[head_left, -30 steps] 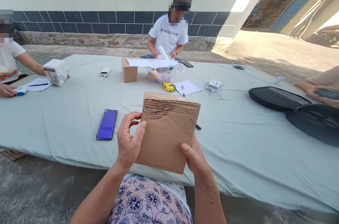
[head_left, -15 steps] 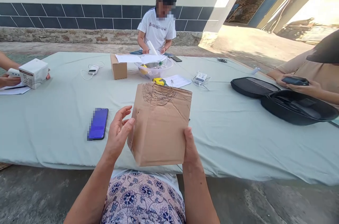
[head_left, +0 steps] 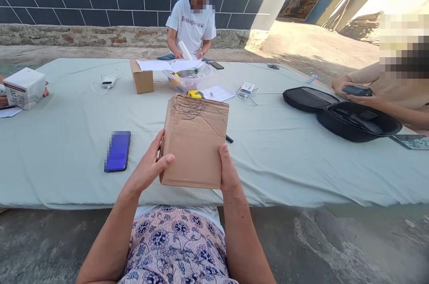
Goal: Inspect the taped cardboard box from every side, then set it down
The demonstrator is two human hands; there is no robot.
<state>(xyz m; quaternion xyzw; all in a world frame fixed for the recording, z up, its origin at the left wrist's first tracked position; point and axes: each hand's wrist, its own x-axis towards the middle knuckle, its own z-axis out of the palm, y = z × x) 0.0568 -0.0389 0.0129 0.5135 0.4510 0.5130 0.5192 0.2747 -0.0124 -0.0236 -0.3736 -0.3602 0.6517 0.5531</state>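
Observation:
A brown cardboard box (head_left: pixel 194 145) is held up between my two hands, over the front part of the table. Dark scribbled lines run along its top edge. My left hand (head_left: pixel 150 163) grips the box's left side, thumb on the near face and fingers partly hidden behind. On the opposite side my right hand (head_left: pixel 229 170) holds the right edge, its thumb along the front and its other fingers out of sight. Just beyond the box's right edge a black pen-like object (head_left: pixel 229 139) pokes out. A phone with a blue screen (head_left: pixel 118 151) lies left of my left hand.
A pale cloth covers the table (head_left: pixel 67 163). Farther back are a plastic basin (head_left: pixel 191 82), a yellow tape measure (head_left: pixel 195 94), another cardboard box (head_left: pixel 144 82) and white devices with cables. An open black case (head_left: pixel 358 123) lies right. Other people sit opposite and at both sides.
My left hand has closed onto the box's left side, where before its fingers were lifted off. The box has turned slightly to face me. The whole view has shifted a little.

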